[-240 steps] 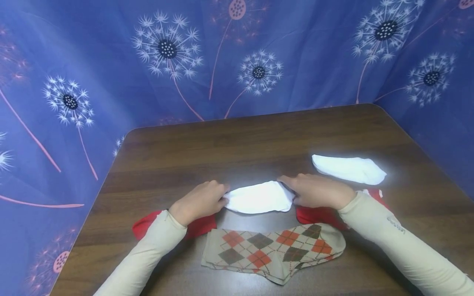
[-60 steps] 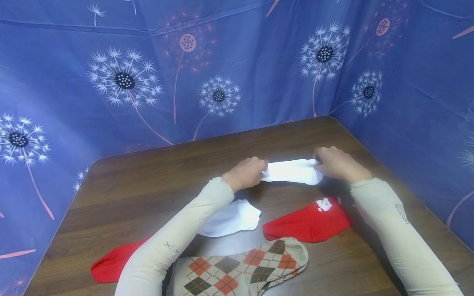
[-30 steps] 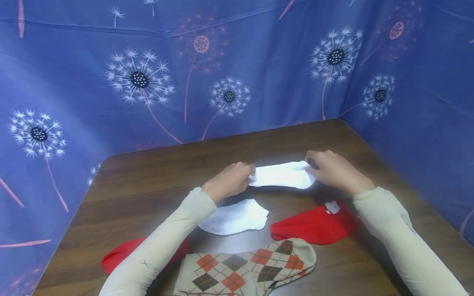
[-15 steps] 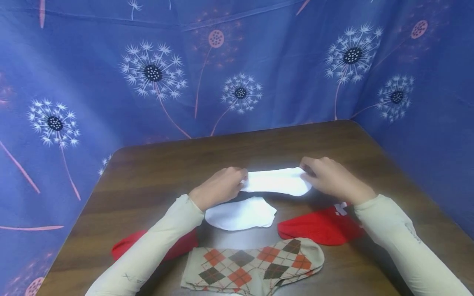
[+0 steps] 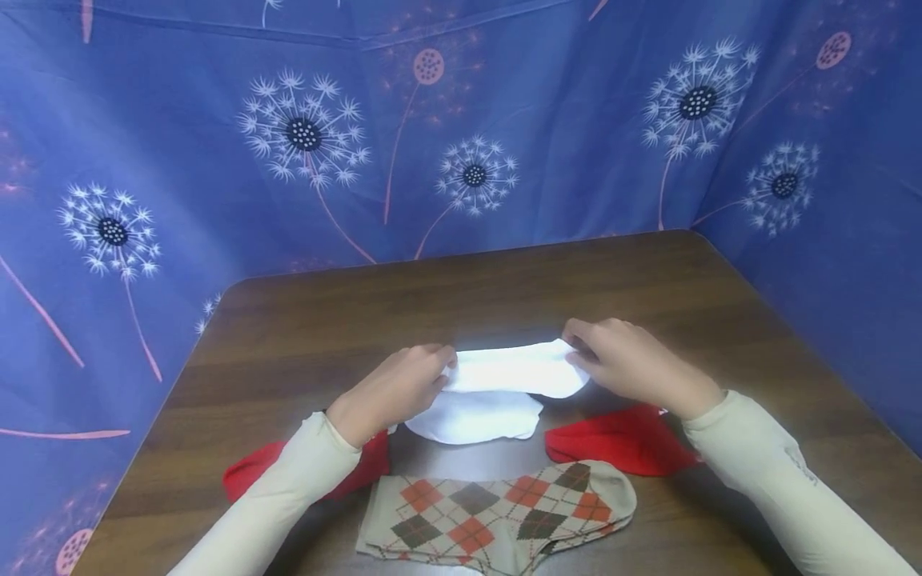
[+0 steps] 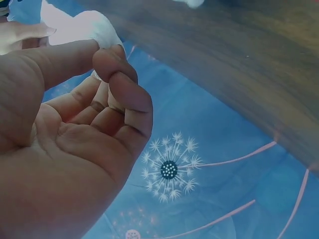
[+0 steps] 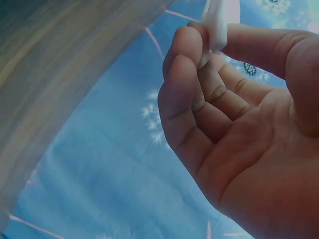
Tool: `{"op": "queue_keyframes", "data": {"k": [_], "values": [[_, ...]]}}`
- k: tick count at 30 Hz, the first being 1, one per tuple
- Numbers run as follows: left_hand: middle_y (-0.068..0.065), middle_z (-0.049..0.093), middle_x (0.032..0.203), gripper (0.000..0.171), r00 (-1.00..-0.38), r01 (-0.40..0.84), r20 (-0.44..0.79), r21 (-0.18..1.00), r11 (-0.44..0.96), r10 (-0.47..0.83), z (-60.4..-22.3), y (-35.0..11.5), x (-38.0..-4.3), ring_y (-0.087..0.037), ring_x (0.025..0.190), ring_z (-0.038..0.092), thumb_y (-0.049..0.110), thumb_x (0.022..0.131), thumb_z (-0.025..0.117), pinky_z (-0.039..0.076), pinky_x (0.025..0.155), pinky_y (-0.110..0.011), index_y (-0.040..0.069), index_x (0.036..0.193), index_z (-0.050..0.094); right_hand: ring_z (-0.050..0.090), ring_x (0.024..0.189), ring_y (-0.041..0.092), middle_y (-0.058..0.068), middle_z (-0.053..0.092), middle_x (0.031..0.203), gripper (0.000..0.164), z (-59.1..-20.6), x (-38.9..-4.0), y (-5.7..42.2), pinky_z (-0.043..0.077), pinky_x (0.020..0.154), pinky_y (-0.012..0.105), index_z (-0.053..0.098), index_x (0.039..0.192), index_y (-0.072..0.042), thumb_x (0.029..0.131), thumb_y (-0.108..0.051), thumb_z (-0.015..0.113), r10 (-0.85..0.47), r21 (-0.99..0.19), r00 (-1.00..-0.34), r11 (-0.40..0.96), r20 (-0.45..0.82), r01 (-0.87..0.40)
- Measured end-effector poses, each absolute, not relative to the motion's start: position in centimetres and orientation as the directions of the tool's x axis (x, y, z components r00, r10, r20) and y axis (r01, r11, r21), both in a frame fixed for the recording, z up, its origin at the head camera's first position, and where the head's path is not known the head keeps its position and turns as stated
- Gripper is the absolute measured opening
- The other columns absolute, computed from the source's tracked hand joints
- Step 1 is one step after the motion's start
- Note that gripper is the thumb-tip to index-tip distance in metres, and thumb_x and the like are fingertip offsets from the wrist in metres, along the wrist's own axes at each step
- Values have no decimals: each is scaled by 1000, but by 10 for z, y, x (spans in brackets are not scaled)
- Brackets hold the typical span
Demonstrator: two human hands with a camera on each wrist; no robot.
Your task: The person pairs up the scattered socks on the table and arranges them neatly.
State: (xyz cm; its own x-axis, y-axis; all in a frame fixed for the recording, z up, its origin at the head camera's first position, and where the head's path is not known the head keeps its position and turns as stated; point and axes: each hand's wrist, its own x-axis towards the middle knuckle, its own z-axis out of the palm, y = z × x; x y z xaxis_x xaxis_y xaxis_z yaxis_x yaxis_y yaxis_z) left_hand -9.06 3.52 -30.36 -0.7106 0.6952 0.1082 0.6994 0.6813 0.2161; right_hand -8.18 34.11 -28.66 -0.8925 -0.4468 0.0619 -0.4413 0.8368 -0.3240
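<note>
"Two white socks have closed up on my screen. A second ago I had bare table (image 5: 324, 308) showing between them. Now the held white sock (image 5: 515, 370) has come left and nearer, and from the head camera it covers the far edge of the lying white sock (image 5: 475, 419)."

"Touching?"

"I can't tell from here. It looks lifted, so the overlap may only be my viewing angle."

"What do you make of it for the work?"

"My judgement: the carrying across is mostly done. The two are neighbours now, short of the left red sock (image 5: 248, 470), the right red sock (image 5: 621, 440) and the argyle pair (image 5: 497, 516), which lies nearest me."

"And the hands?"

"The left hand (image 5: 394, 390) pinches the sock's left end between thumb and fingers; the right hand (image 5: 637, 364) pinches its right end the same way. I see both grips on the wrist feeds too, the other fingers curled in."

"Which way does it point?"

"Its long axis runs left to right, the right end angled very slightly farther from me. That right end is wider and sags toward the near side; I can't say which end is the toe. The lying one runs roughly the same way, rounded end left, squared end right. I'd judge them close to parallel."
</note>
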Motion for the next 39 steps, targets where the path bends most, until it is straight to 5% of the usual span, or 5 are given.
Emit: {"op": "queue_keyframes", "data": {"k": [21,39], "values": [[-2,65,88,31,-732,674,78,219,705,676,-321,1,-63,-9,70,61,11,73,73,50,64,-19,10,102,61,48,51,-2,-12,57,66,29,-306,-73,302,41,50,16,64,99,-13,73,-24,73,-527,-289,-850,816,-13,-501],[5,54,65,18,-728,640,-47,309,703,684,-336,1,-63,-3,52,47,14,81,65,39,46,-14,9,97,60,44,49,-3,-15,48,59,23,-341,-73,294,38,47,14,62,94,-15,75,-22,71,-581,-233,-814,795,-25,-560]]}}
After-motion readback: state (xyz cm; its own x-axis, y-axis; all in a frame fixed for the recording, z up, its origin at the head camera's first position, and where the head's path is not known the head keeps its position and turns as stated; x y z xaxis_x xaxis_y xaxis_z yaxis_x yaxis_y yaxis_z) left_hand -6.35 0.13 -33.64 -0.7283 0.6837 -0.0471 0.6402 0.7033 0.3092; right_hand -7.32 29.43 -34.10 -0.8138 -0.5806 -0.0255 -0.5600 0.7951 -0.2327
